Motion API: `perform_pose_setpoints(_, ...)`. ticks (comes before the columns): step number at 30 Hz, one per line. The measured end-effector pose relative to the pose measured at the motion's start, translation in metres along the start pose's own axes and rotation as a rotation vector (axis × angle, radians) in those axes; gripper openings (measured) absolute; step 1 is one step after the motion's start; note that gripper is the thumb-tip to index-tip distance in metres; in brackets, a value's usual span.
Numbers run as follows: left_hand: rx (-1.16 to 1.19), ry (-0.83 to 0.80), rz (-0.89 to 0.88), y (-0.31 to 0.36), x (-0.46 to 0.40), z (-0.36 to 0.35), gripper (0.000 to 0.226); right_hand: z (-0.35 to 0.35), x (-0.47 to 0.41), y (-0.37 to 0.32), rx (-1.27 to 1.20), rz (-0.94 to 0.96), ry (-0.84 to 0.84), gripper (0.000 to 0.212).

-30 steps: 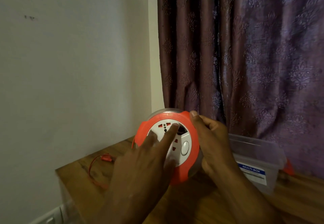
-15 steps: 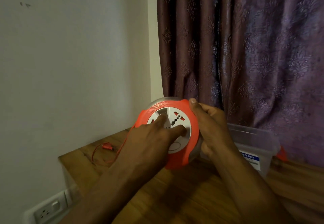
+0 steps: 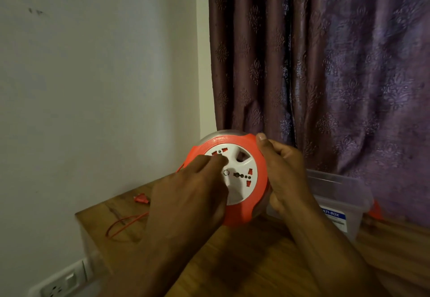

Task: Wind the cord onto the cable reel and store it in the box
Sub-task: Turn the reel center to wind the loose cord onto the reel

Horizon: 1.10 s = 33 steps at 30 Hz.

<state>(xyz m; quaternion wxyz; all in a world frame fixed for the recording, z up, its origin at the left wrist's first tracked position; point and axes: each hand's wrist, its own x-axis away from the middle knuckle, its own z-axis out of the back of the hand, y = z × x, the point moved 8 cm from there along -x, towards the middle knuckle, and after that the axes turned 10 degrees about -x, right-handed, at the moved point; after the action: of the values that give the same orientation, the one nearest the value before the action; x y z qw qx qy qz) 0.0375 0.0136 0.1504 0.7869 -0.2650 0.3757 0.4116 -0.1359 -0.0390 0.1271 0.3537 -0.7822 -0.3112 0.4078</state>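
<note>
Both hands hold the round orange-and-white plastic cable reel (image 3: 235,175) upright above the wooden worktop (image 3: 244,266): the right hand (image 3: 286,173) grips its rim at 3 o'clock, while the left hand (image 3: 197,194) presses curled fingertips into the white face at 9 o'clock. Thin orange cord (image 3: 125,223) and its plug (image 3: 140,198) lie loose at the reel's 8 o'clock. Behind it at 4 o'clock stands a clear plastic box (image 3: 339,201).

A wooden table (image 3: 244,266) fills the lower part of the frame. At lower left, a loop of red cord (image 3: 121,223) lies on it, the red plug (image 3: 140,198) just above. At the right edge sits a clear plastic box (image 3: 339,201), labelled blue and white.
</note>
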Motion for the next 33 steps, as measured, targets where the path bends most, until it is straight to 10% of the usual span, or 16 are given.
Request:
perform_pose_setpoints(6,-0.123,-0.052,0.042,-0.002,0.004,-0.022,0.069,0.0,0.001,0.001,-0.013,0.019,0.007,0.027)
perform_pose_setpoints(33,-0.132,-0.139,0.063,0.005,-0.016,-0.045,0.07,-0.004,-0.006,0.003,0.028,0.086,-0.076,0.009)
